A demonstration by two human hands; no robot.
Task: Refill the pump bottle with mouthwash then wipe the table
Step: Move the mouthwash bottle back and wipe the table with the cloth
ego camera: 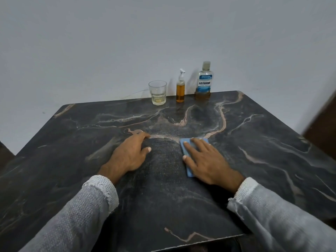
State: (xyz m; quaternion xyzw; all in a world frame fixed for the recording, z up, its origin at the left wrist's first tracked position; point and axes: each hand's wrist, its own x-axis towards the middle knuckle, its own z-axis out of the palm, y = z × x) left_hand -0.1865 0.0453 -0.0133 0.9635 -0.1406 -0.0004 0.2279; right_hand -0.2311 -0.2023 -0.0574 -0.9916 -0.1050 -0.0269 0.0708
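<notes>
A small pump bottle (180, 90) with amber liquid stands upright at the far edge of the dark marble table (263, 142). Right of it stands a Listerine mouthwash bottle (204, 82), capped, with a little amber liquid at its bottom. My right hand (205, 160) lies flat with straight fingers on a folded blue cloth (187, 155) in the middle of the table. My left hand (129, 153) rests flat on the bare tabletop beside it, holding nothing.
A clear drinking glass (157, 92) with a little pale liquid stands left of the pump bottle. A grey wall rises directly behind the table. A dark wooden edge (323, 120) shows at the right.
</notes>
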